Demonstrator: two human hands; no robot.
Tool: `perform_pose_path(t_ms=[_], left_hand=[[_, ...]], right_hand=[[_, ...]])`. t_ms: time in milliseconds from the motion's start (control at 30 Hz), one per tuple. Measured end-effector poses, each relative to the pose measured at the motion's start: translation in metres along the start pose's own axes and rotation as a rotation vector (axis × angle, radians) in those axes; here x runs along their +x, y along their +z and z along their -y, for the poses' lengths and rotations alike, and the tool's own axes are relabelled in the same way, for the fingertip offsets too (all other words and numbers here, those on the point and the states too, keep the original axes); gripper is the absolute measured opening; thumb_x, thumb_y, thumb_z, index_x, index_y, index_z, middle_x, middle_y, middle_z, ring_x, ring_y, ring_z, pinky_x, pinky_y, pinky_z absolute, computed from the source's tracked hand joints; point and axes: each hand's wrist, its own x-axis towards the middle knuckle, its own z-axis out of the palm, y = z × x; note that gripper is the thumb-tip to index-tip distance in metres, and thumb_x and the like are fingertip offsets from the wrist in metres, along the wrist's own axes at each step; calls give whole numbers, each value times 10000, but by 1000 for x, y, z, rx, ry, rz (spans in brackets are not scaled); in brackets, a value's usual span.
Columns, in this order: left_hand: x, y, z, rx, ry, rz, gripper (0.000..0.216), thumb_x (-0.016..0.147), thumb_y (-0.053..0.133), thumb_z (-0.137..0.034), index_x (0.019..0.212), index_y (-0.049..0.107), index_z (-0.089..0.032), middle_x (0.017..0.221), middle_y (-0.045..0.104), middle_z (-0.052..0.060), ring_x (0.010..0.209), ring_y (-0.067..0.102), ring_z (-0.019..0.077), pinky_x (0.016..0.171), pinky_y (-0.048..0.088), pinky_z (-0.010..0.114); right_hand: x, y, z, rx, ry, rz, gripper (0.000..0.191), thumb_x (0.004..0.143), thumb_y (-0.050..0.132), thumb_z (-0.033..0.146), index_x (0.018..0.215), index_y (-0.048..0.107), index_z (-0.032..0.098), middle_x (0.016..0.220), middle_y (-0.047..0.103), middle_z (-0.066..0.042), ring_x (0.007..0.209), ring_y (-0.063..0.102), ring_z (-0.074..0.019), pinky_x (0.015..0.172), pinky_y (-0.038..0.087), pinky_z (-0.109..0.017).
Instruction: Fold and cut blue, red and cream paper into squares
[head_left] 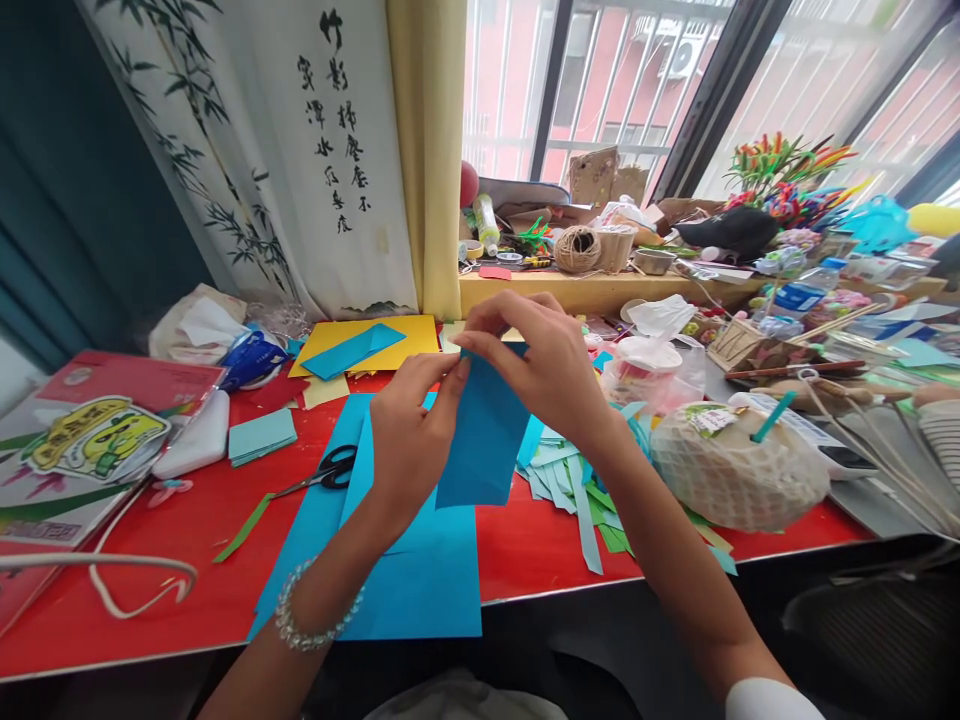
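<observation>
A piece of blue paper [484,440] hangs upright between my two hands, over the red table. My left hand [416,425] pinches its upper left corner between thumb and finger. Along the top edge, my right hand [529,345] is closed on the same paper, with its fingertips partly hidden. Larger blue sheets [420,600] lie flat on the table below. Black-handled scissors [336,468] rest on their left part, and a green paper strip [246,528] lies by the blade tips. A clear bead bracelet circles my left wrist.
Light blue paper squares [262,437] are stacked at left. Folded blue paper [354,350] sits on a yellow sheet [420,335] at the back. Cut paper strips [566,480] pile up at right, beside a netted coconut [739,465] with a straw. Crafts clutter the windowsill [517,288].
</observation>
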Motion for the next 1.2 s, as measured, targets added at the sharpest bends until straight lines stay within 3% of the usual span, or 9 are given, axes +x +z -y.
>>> perform_pose_path(t_ms=[100, 300, 400, 633, 767, 1000, 1200], left_hand=[[-1, -2, 0, 4, 8, 37, 198, 879, 492, -315, 929, 668, -239, 891, 666, 20, 836, 586, 164, 705, 476, 281], [1, -5, 0, -46, -29, 49, 185, 855, 527, -299, 942, 678, -238, 950, 672, 21, 885, 595, 177, 755, 487, 300], [0, -7, 2, -95, -44, 38, 177, 852, 531, -262, 917, 693, -231, 946, 678, 18, 892, 597, 170, 756, 486, 288], [-2, -11, 7, -98, -9, 5, 140, 818, 576, -211, 827, 716, -209, 846, 699, 20, 789, 612, 153, 690, 502, 272], [-13, -8, 12, -16, 74, 62, 142, 814, 576, -191, 821, 718, -201, 848, 713, 33, 797, 636, 161, 712, 530, 290], [-35, -4, 24, 99, 217, 112, 148, 810, 578, -166, 870, 713, -164, 852, 721, 62, 822, 652, 180, 710, 559, 299], [-55, -18, 30, 137, 304, 196, 134, 806, 567, -122, 823, 696, -155, 816, 715, 58, 806, 648, 173, 725, 557, 284]], right_hand=[[-2, 1, -1, 2, -5, 49, 188, 912, 461, 285, 755, 514, 197, 766, 633, 8, 712, 550, -132, 745, 355, -278], [-2, 5, 0, 67, 13, 115, 125, 902, 486, 271, 814, 535, 196, 840, 637, 2, 767, 559, -139, 742, 356, -274], [-2, 8, 2, -1, -33, 114, 198, 918, 454, 267, 752, 528, 188, 791, 635, 0, 731, 542, -140, 722, 349, -275], [-4, 21, 0, -176, -111, -79, 310, 933, 409, 385, 700, 482, 194, 691, 599, 0, 670, 516, -142, 767, 341, -292], [2, 15, -10, -218, -51, -203, 319, 927, 398, 424, 712, 474, 202, 705, 591, -2, 686, 534, -148, 772, 342, -309], [-1, 6, -26, -255, -18, -239, 309, 920, 426, 412, 693, 470, 206, 694, 591, 2, 682, 536, -151, 757, 351, -320], [1, -10, -39, -286, 87, -330, 308, 912, 436, 423, 700, 491, 206, 708, 588, -10, 687, 530, -165, 750, 348, -348]])
